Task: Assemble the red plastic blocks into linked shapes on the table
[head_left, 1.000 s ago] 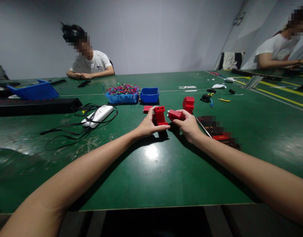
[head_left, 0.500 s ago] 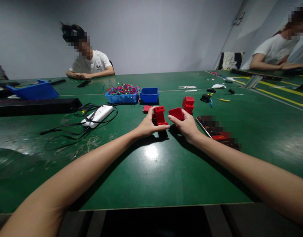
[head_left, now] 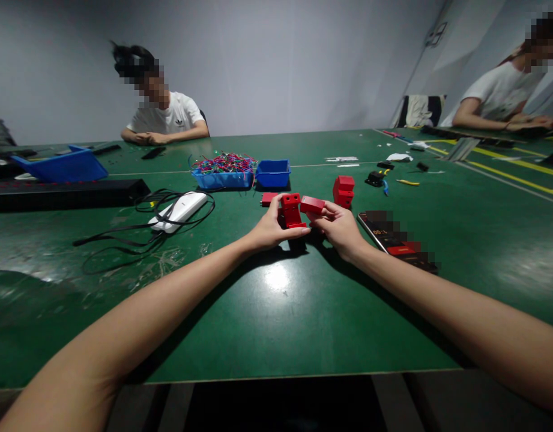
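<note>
My left hand (head_left: 268, 229) grips a red housing (head_left: 292, 211) with two round holes in its top and a hollow in its front. Between the thumb and fingers of my right hand (head_left: 340, 225) is a red rectangular block (head_left: 312, 205), close to the housing's right side; I cannot tell whether they touch. Another red housing (head_left: 343, 191) stands upright on the table just behind my right hand. Behind my left hand lies a further red piece (head_left: 268, 199) with small metal prongs at its left end, partly hidden.
Blue bins stand farther back: one tray (head_left: 224, 180) heaped with coloured wires, one deeper bin (head_left: 273, 174) beside it. A white power strip (head_left: 179, 212) with black cable lies left, a phone (head_left: 395, 240) right. Two people sit at the table's far side and right.
My right hand has turned the red block, so a narrower face now shows, and brought it left and slightly up against or near the housing. My left hand has stayed put.
</note>
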{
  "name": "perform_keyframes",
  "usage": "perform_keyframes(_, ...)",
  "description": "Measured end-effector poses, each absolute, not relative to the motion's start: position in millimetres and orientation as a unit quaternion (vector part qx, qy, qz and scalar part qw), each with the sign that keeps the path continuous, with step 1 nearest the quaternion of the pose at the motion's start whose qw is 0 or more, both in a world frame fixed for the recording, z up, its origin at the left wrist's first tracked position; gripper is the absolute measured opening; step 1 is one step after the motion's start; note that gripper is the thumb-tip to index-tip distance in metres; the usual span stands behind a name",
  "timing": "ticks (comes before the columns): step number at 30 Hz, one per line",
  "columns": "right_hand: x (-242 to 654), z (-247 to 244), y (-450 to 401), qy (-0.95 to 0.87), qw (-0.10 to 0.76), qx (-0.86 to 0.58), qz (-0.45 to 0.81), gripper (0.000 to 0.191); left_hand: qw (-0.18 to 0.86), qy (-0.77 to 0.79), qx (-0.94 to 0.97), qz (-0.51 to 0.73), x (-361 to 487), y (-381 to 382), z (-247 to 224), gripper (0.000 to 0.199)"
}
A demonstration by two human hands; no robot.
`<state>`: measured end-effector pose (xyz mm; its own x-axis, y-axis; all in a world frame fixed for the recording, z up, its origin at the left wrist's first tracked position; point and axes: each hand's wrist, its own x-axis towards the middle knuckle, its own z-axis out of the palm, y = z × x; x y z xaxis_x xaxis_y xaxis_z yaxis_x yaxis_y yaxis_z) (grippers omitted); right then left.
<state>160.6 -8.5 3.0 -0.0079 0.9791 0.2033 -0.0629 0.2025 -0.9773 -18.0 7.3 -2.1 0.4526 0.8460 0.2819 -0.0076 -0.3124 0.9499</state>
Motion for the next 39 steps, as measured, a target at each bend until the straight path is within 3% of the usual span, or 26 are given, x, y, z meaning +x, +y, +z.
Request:
perform_keyframes(16, 161, -6, -4, -0.528, 0.564, -0.403, 0.491, 0.042, 0.514, 0.301, 0.674, 0.437, -16, 10, -6, 0.087)
perform_keyframes(32, 163, -3, -2, -0.451, 0.597, -0.451, 0.486, 0.065, 0.497, 0.309, 0.689, 0.428, -18, 12, -8, 0.087)
perform_keyframes(39, 160, 6, -4, -0.428, 0.587, -0.444, 0.525, 0.05, 0.5, 0.301, 0.69, 0.428, -18, 13, -8, 0.086)
